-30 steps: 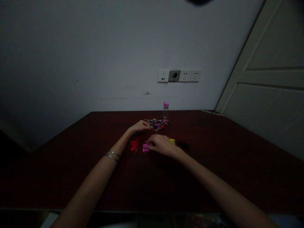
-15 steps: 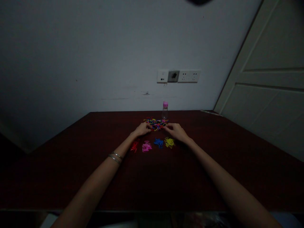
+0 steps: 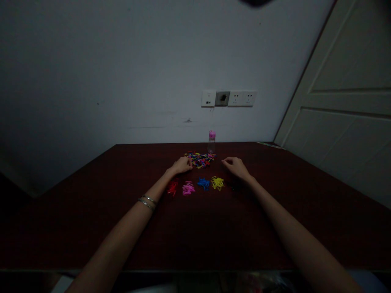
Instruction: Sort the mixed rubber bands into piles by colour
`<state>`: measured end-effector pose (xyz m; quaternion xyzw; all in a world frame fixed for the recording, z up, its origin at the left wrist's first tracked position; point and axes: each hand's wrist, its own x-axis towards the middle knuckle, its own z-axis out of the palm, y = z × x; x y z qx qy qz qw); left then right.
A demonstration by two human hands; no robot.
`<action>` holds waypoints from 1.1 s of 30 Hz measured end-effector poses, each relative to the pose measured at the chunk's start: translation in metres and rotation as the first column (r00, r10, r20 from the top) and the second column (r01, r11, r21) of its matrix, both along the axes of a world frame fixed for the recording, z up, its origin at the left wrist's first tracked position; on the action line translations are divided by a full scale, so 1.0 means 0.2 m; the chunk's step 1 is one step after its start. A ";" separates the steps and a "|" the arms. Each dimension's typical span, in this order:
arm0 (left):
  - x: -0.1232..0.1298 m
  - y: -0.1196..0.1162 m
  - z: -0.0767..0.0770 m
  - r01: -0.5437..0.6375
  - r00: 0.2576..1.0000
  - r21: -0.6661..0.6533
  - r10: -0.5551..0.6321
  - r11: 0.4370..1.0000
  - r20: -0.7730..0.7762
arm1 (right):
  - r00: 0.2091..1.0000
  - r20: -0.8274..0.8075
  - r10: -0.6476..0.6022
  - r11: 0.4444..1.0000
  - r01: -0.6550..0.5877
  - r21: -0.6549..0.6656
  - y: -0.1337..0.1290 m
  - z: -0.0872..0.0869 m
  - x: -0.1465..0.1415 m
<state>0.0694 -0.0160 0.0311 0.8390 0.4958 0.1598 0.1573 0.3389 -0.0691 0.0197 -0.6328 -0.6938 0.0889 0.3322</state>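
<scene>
A mixed heap of small coloured pieces lies on the dark red table. At its left edge rests my left hand, fingers curled together; what they hold, if anything, is too small to see. My right hand is to the right of the heap, apart from it, thumb and fingers pinched, their contents not visible. Nearer to me lie separate piles: red, pink, blue and yellow. Some dark pieces show faintly below my right wrist.
A clear bottle with a pink cap stands just behind the heap. The table's back edge meets a pale wall with sockets. A white panelled door is at the right.
My right hand has moved right, away from the heap, and its fingers are still pinched. My left hand has shifted slightly left.
</scene>
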 end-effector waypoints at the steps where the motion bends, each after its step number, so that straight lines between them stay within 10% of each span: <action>1: -0.01 0.00 0.01 -0.008 1.000 -0.001 0.008 1.000 -0.022 | 1.000 0.006 -0.002 1.000 0.002 -0.002 0.00 0.00 0.00; 12: -0.09 -0.09 0.20 0.143 0.990 -0.047 -0.143 0.989 -0.007 | 0.994 0.103 -0.025 0.996 0.033 -0.077 -0.02 0.01 -0.01; 33: -0.49 -0.35 0.15 0.132 0.988 -0.339 -0.151 0.931 -0.029 | 0.964 0.122 0.236 0.971 -0.229 -0.069 0.15 0.03 -0.23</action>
